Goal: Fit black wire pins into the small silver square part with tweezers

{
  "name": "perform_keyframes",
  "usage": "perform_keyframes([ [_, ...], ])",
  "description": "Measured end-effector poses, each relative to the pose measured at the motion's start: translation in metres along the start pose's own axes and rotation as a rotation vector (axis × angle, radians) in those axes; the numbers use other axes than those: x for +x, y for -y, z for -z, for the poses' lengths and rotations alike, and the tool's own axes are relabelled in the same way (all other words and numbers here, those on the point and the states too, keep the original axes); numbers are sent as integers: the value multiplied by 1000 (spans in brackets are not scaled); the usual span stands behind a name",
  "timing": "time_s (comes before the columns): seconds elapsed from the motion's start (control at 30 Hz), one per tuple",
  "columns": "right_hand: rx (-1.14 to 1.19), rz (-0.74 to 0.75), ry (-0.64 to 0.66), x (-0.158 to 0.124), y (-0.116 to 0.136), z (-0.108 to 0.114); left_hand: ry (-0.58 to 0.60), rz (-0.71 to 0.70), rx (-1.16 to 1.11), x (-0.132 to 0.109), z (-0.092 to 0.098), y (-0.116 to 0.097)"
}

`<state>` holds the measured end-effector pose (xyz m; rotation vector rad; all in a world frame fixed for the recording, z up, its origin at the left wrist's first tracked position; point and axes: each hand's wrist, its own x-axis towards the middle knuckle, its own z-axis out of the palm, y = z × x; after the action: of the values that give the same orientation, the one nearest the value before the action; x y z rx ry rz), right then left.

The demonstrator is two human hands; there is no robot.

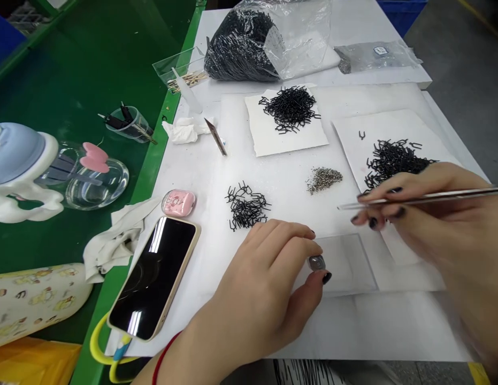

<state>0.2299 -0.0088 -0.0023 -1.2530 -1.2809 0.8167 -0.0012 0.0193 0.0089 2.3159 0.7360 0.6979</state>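
My left hand (268, 283) pinches a small dark grey block (316, 262) with a rounded edge between thumb and fingers, over a clear plastic plate (351, 262). In my right hand (437, 224) is a thin metal rod-like tool (421, 200), its fine tip pointing left above the plate. Beyond the tip lies a small heap of tiny brownish metal bits (324, 179). Black U-shaped clips (397, 160) are piled on white paper, partly behind my right hand. Another pile of black clips (249, 207) sits just past my left hand.
More clips (292, 107) lie on torn paper at the back, before a plastic bag of black pieces (244, 48). A blade (215, 136), a phone (154, 278) and a pink case (178, 202) are on the left. Cups and a bottle (22, 166) stand on the green surface.
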Motion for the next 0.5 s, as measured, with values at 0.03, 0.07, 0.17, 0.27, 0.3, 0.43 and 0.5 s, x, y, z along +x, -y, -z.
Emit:
perform_keyframes([
  [0.03,52,11,55,-3,3,2,7,9,-2,0,0,1],
  [0.07,104,13,120,-6,5,2,13,21,-4,0,0,1],
  [0.17,208,-14,284,-15,10,1,27,41,-9,1,0,2],
  [0.27,245,-29,386,-19,10,-3,16,35,-5,1,1,0],
  [0.3,239,-35,405,-19,10,-4,13,36,0,1,1,0],
  [0.43,111,13,333,-21,6,-7,8,23,3,2,0,1],
  [0.5,60,28,300,-21,5,-7,2,1,5,2,-1,2],
])
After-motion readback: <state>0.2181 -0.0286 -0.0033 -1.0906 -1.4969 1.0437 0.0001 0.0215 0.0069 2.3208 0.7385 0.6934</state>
